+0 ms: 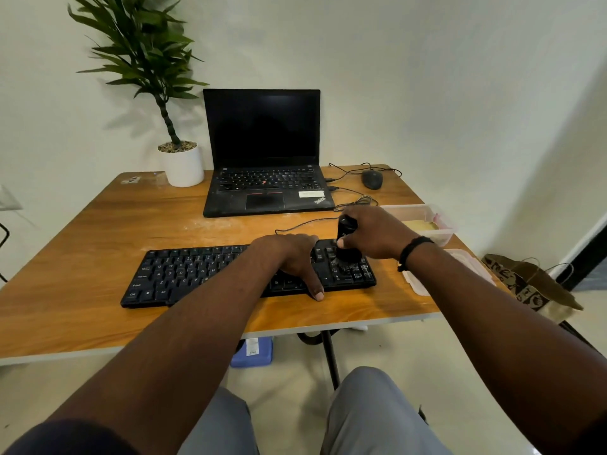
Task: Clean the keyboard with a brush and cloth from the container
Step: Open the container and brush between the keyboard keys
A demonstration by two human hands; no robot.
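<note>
A black keyboard [197, 274] lies on the wooden table, angled slightly, with its cable running back toward the laptop. My left hand [292, 257] rests flat on the keyboard's right-middle part, thumb reaching over its front edge. My right hand [371, 234] grips a black brush [346, 239] upright, its bristles pressed on the keys at the keyboard's right end. A clear plastic container [423, 213] stands to the right behind my right hand, with a yellowish cloth [420, 225] inside. Its lid [417, 284] lies on the table under my right forearm.
An open black laptop [266, 178] sits behind the keyboard, with a mouse [372, 178] and loose cables to its right. A potted plant [182, 164] stands at the back left. A paper bag [532, 284] stands on the floor at the right, a blue box [253, 353] under the table.
</note>
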